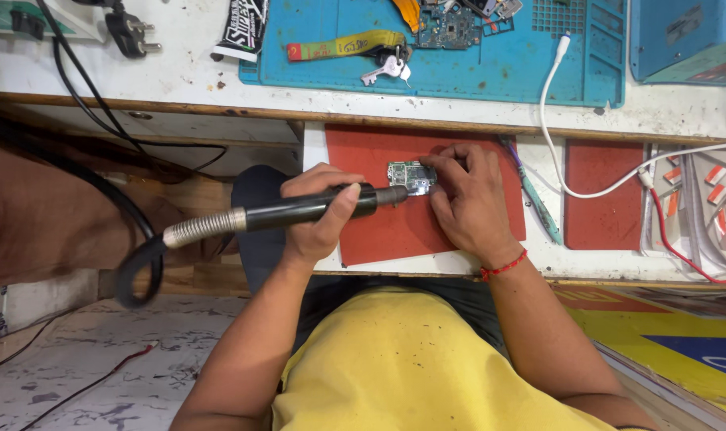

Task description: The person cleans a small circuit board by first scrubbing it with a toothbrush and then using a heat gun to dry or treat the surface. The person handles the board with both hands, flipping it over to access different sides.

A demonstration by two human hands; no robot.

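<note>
— What's the left hand (319,209) doing?

— It's wrapped tight round a black hot-air handpiece (299,210), forearm coming up from below, wrist bent so the nozzle points right at a small circuit board (411,175).

— And the board, where's that?

— Lying on the red mat (379,231) on the pull-out shelf, just under the bench edge.

— The right hand (468,199)?

— Palm down on the mat, fingers curled over and pinching the board's right edge to pin it. A red thread bracelet (504,266) sits on that wrist, and teal tweezers (538,203) lie just beside the hand.
</note>
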